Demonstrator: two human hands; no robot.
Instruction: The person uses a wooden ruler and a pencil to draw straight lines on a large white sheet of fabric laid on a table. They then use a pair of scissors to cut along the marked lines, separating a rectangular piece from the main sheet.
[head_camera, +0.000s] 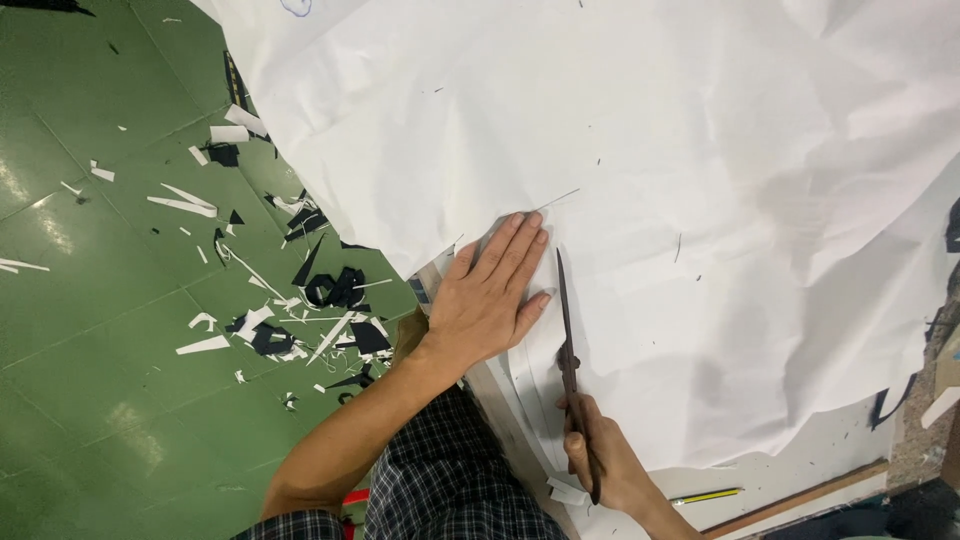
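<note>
On white paper sheet (700, 150) | left hand (490, 295) spread flat, pressing | right hand (600, 455) gripping dark scissors (568, 340), blades slightly parted

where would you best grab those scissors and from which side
By the handle loops at the near end, coming from the person's side. The scissors point away across the white sheet, blades thin and bare, and the right hand already grips the handles there.

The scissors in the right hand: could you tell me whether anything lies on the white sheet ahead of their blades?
Nothing visible does: the scissors point up bare white sheet, with the left hand flat beside them.
</note>
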